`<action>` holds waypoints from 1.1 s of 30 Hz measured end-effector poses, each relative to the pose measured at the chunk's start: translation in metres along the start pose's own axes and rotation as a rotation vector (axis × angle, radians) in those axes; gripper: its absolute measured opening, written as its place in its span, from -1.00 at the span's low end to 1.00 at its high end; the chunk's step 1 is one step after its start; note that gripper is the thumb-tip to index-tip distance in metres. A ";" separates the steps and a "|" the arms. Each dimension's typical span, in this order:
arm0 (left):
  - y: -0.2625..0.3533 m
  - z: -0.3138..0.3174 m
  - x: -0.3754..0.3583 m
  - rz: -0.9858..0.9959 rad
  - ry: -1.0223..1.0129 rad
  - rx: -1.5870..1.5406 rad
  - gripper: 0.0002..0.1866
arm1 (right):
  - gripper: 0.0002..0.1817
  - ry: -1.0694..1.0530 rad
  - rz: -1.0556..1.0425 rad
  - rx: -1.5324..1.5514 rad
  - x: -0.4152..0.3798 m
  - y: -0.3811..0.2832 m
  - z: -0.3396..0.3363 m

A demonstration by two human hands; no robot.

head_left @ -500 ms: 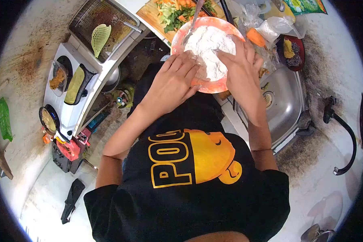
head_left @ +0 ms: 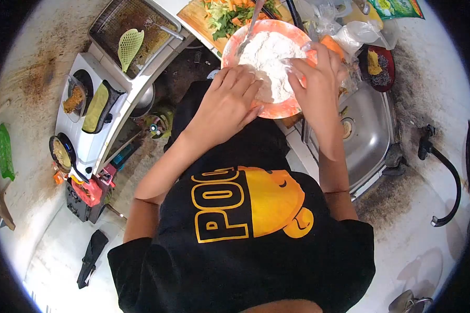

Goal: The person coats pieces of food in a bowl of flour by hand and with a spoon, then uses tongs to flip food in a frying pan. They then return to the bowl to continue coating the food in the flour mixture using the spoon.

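Observation:
A round orange-and-white plate [head_left: 291, 108] holds a heap of white flour-like powder [head_left: 271, 57]. My left hand [head_left: 228, 99] lies over the plate's near left rim, its fingers curled in at the powder's edge and its thumb at the near rim; the fingertips are partly hidden. On the right side is my right hand [head_left: 321, 81], bent over the rim. Its thumb and fingers are apart, tips at the powder, with white powder on them. A metal utensil handle [head_left: 256, 13] leans against the far left of the plate.
Chopped vegetables [head_left: 235, 21] lie on a wooden board [head_left: 196, 18] behind the plate. To the right are a metal sink [head_left: 368, 141], plastic bags [head_left: 352, 36] and a dark red dish [head_left: 384, 86]. A stove [head_left: 102, 86] with a small pan [head_left: 62, 151] stands left.
My right hand has drawn back slightly to the right and its fingers have lifted from the powder. The plate has shifted a little. My left hand stays at nearly the same spot.

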State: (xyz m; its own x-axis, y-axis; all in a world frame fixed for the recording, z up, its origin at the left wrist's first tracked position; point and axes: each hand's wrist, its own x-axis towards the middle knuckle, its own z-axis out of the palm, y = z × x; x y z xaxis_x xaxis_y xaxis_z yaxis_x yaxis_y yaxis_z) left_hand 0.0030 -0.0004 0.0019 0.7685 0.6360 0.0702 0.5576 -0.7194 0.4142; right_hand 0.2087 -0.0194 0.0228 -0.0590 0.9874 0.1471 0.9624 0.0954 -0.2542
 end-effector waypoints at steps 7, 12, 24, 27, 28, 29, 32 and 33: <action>0.003 0.001 0.003 0.018 0.075 -0.070 -0.56 | -0.74 -0.026 -0.055 -0.029 0.015 -0.002 0.022; 0.001 -0.003 -0.001 0.003 0.109 -0.123 -0.57 | -0.74 -0.054 -0.048 -0.085 0.018 -0.003 0.022; -0.001 -0.002 -0.001 -0.002 0.116 -0.157 -0.54 | -0.91 -0.005 -0.249 -0.239 0.026 -0.003 0.028; -0.001 -0.002 -0.002 -0.008 0.120 -0.160 -0.55 | -0.77 -0.157 -0.245 -0.289 0.029 -0.001 0.027; -0.001 -0.002 -0.002 -0.009 0.116 -0.168 -0.55 | -0.77 -0.140 -0.262 -0.268 0.031 0.003 0.027; -0.001 -0.002 -0.002 -0.011 0.112 -0.176 -0.55 | -0.78 -0.123 -0.280 -0.246 0.032 0.006 0.027; -0.002 -0.004 -0.002 -0.010 0.136 -0.201 -0.56 | -0.87 -0.062 -0.182 -0.043 0.035 0.016 0.015; -0.002 -0.004 -0.002 -0.012 0.136 -0.202 -0.56 | -0.87 -0.065 -0.183 -0.043 0.035 0.021 0.010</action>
State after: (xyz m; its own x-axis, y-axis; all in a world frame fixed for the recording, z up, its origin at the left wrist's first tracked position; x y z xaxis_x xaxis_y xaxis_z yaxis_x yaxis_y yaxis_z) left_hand -0.0009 0.0009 0.0044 0.7051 0.6858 0.1802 0.4817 -0.6498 0.5880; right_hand 0.2239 0.0181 0.0132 -0.2492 0.9604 0.1250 0.9445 0.2695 -0.1880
